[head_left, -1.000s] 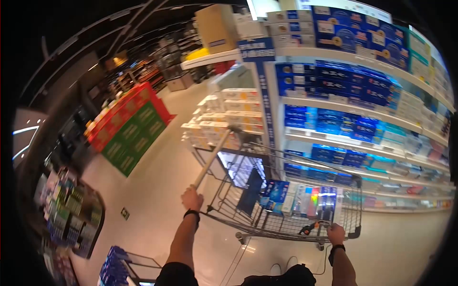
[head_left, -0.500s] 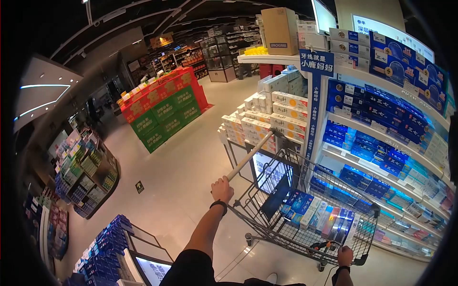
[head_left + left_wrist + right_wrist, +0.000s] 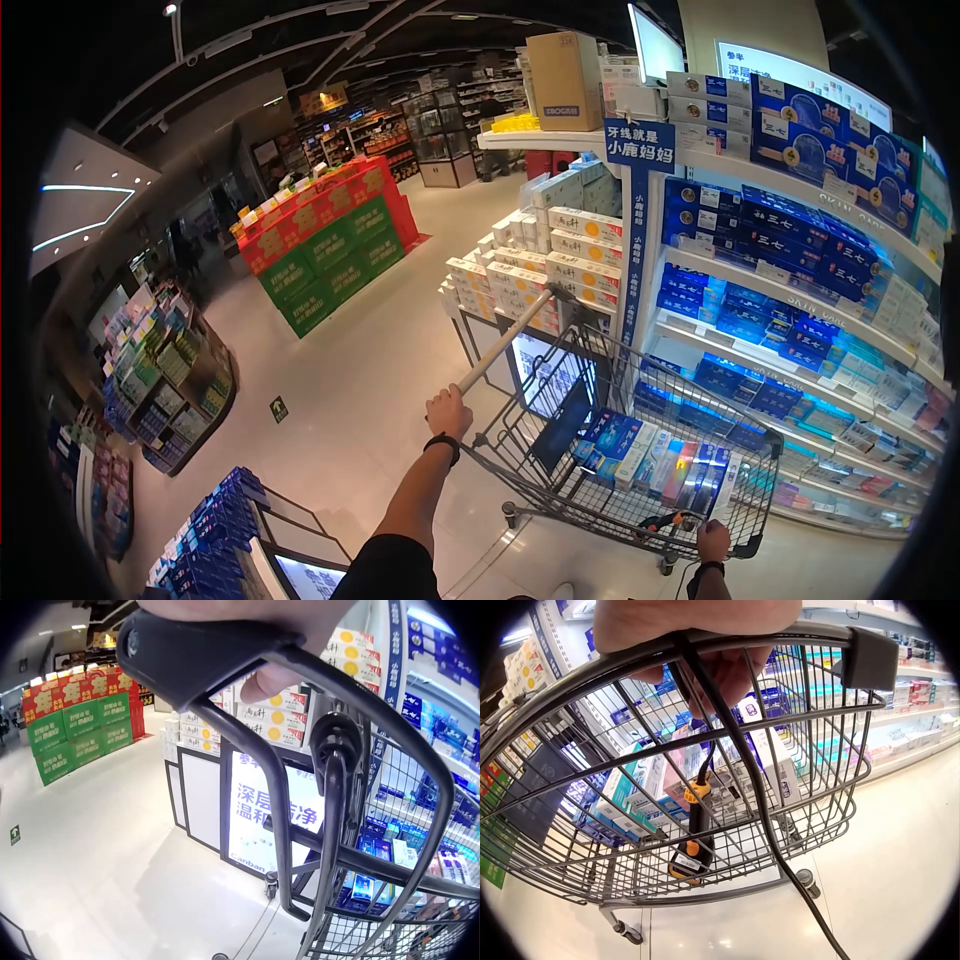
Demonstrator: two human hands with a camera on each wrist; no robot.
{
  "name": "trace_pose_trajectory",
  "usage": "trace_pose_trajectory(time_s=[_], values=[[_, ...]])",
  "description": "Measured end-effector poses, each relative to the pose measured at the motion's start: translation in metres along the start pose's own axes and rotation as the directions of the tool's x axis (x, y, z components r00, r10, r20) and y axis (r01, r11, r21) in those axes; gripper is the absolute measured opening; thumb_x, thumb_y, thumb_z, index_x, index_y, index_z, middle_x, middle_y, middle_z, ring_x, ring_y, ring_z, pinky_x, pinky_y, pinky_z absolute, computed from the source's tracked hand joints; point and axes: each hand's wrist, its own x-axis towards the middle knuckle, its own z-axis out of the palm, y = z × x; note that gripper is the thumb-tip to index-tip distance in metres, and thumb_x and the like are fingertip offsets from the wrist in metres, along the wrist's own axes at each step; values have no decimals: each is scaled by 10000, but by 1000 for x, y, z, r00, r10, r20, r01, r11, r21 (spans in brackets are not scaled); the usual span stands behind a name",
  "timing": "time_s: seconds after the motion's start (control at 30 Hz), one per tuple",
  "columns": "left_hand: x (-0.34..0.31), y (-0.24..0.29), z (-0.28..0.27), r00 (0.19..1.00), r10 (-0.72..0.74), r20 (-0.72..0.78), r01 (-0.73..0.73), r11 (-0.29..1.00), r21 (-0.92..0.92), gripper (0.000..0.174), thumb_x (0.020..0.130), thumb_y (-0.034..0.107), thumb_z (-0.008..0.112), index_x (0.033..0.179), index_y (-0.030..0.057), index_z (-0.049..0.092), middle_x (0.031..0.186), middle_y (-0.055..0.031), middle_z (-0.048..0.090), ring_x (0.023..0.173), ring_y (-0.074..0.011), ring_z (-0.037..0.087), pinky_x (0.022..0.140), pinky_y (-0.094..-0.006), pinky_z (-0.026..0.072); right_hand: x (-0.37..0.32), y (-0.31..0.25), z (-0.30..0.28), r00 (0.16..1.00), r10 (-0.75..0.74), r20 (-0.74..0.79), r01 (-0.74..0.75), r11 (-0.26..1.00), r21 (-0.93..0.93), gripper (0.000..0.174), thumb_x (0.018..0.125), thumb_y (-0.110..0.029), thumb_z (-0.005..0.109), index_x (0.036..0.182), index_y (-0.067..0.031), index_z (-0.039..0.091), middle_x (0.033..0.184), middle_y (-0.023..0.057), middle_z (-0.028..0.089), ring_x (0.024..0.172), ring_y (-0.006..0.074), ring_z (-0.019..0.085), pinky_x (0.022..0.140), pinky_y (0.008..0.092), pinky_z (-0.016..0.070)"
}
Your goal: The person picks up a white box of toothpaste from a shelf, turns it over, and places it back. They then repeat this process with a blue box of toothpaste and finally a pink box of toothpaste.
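My left hand (image 3: 449,413) grips the near end of the shopping cart's pale handle bar (image 3: 505,345). My right hand (image 3: 713,541) is curled over the side rim of the wire cart (image 3: 630,666), near a black corner bumper (image 3: 870,660). A black cable (image 3: 761,802) crosses that rim beside the right hand and hangs down outside the basket. Inside lies a black and orange handheld scanner (image 3: 697,829), close below the right hand. Several slim toothpaste-like boxes (image 3: 650,460) stand in a row in the basket, by a dark folded panel (image 3: 562,428).
Shelves of blue boxes (image 3: 800,235) run along the cart's far side. White boxes (image 3: 585,245) are stacked beyond the handle, above a lit screen (image 3: 550,375). Left are a red and green box display (image 3: 335,250) and a round-ended stand (image 3: 185,385); blue boxes (image 3: 215,535) stand nearby.
The head view swung left, so the cart and shelves shifted right in the picture, then it came back slightly. Both hands keep their holds on the cart.
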Motion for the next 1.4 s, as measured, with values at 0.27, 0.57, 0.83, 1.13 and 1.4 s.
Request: trace_pose_trajectory(time_s=[0.27,0.57,0.83,1.13,1.4], values=[[3,0,4,1000,-11,0,11,1000,-1,239,746,143,608,964,78,533,872,-94,620,816,-273,631,757,-421,435,-1,-5,-4,1000,-12,-11,12,1000,15,213,759,-227,629,813,-30,690,734,187,670,727,365,660,675,454,524],[3,-2,5,999,31,-12,-30,1000,8,272,726,166,624,957,76,513,894,-109,619,840,-294,628,767,-434,446,-2,-5,-4,998,-58,-6,58,998,1,264,814,-280,597,737,-29,622,712,187,637,722,401,620,642,497,484],[6,-4,2,995,74,61,-74,997,-3,416,768,212,657,1112,41,497,977,-172,621,899,-365,623,787,-487,473,-4,-11,-12,999,4,53,-2,999,-33,268,824,-316,575,859,-71,679,775,174,674,756,375,649,692,466,516],[4,-6,7,995,97,-40,-96,995,7,342,749,186,670,1018,70,493,921,-133,615,850,-330,631,758,-461,468,-2,-4,-4,1000,-4,16,4,1000,5,261,812,-323,601,892,-90,687,775,130,688,764,344,664,689,440,524],[4,-6,3,994,97,-50,-97,995,3,324,747,177,663,997,67,487,908,-138,610,814,-345,628,754,-466,470,-4,-4,-4,986,-115,-122,137,972,190,323,813,-281,629,1023,-38,662,961,166,675,918,338,642,820,403,507]])
